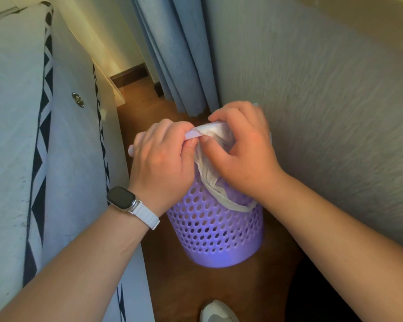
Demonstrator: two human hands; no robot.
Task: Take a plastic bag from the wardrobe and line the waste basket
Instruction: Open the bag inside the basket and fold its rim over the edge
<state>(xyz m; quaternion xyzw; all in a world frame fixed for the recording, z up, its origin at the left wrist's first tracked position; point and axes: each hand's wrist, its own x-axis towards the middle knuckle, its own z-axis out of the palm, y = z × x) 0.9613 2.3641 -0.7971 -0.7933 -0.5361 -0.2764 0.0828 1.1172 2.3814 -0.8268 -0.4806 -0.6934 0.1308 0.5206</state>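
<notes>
Nearest the person: toe of a pale shoe (216,311) on the wooden floor (172,287). Both bare forearms reach forward. The left wrist carries a watch (123,199) with a dark face and white strap.

Waste basket (214,228): lilac plastic, perforated wall, standing upright on the floor between the bed (14,135) on the left and the grey wall (323,112) on the right, close to both.

Plastic bag (209,177): white, thin and bunched. It is held over the basket's mouth, and its lower folds hang against the top of the basket on the wall side. Not yet spread over the rim.

Left hand (159,159): above the basket, fingers curled, thumb and forefinger pinching the bag's top edge. 
Right hand (242,149): just beside the left, thumb tips nearly touching, fingers curled over and gripping the same bunched edge. Whether the bag's mouth is opened between the two hands cannot be told, since the fingers cover it.

Beyond the hands: a blue curtain (172,54) hangs to the floor past the basket, with a dark skirting board behind it.
</notes>
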